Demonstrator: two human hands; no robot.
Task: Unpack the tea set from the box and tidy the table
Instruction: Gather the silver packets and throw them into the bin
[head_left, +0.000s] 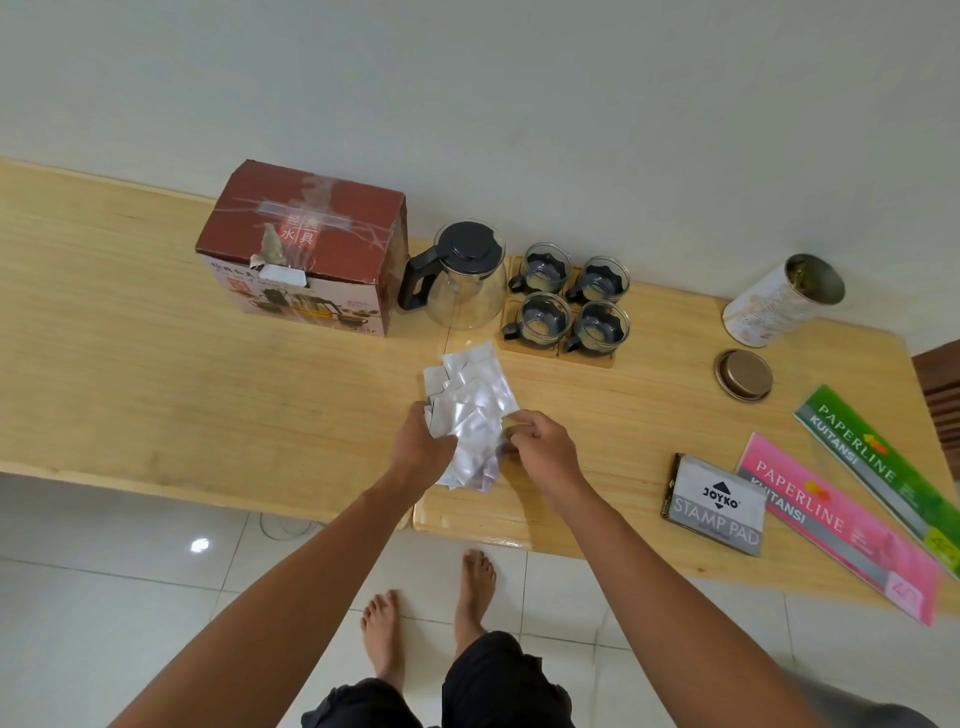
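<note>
1. The taped red-brown cardboard box (301, 249) stands shut on the wooden bench (130, 353).
2. Glass teapot (460, 275) and four glass cups (571, 306) are already out.
3. Your left hand (423, 441) and right hand (543, 449) curl their fingers on the silver foil sachets (470, 410); you still have those and the stationery to tidy, I judge.

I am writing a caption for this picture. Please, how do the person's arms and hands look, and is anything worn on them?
Both arms are bare from the frame's lower edge up to the hands: no sleeves show. The left hand and right hand wear no gloves. I see no watch, bracelet or ring on either, though the fingers are partly hidden.
</note>
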